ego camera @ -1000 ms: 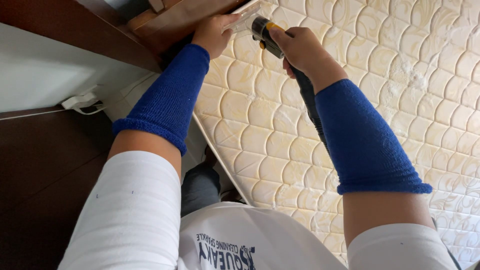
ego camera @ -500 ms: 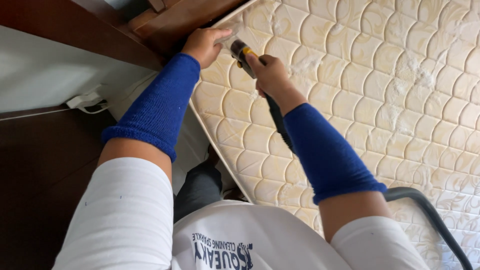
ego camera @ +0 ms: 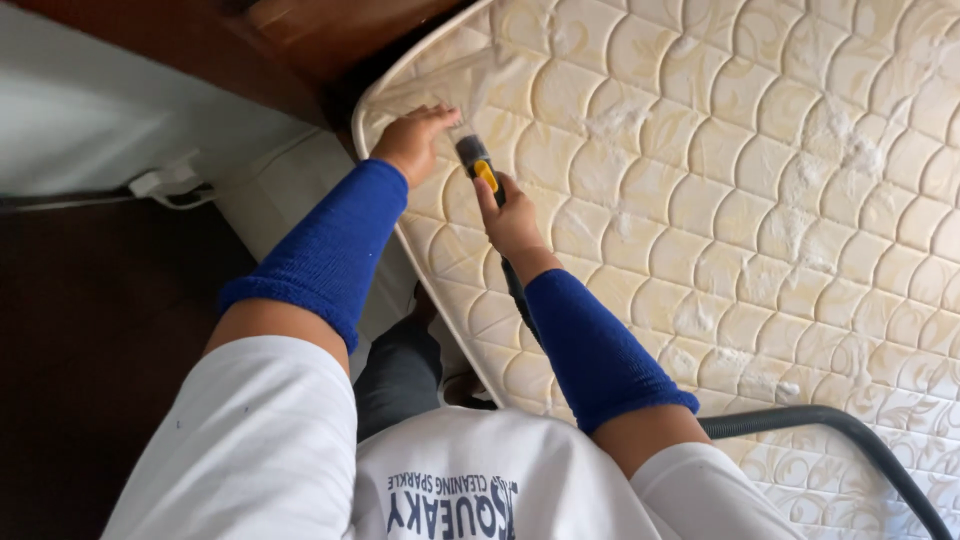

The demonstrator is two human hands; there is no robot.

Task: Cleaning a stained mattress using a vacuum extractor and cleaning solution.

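1. Head view, the hands: my left hand (ego camera: pixel 415 140) lies flat and released, palm down on the quilted mattress (ego camera: pixel 760 200) close to its near-left corner. My right hand (ego camera: pixel 512 222) is clenched round the dark handle of a vacuum nozzle (ego camera: pixel 474 158) with a yellow button, and the nozzle's pale mouth presses on the mattress just beside the left fingertips.

2. Head view, the thing being worked: the nozzle sits at the corner of the mattress, a little in from its piped left edge. A dark hose (ego camera: pixel 840 440) runs from under my right forearm and curves off toward the lower right corner of the picture, lying on the mattress.

3. Head view, what has changed: half a second ago both hands were higher up, against the dark wooden frame (ego camera: pixel 300 45) beyond the mattress. Now the corner lies fully in sight and the nozzle has come down onto it. I judge that the stroke has reached the corner, with the left hand bracing the fabric.

4. Head view, surroundings: white powder patches (ego camera: pixel 620 122) are scattered over the yellowed quilting to the right. Both forearms wear blue sleeves (ego camera: pixel 330 250). A white power strip (ego camera: pixel 165 182) lies at the left, off the mattress.
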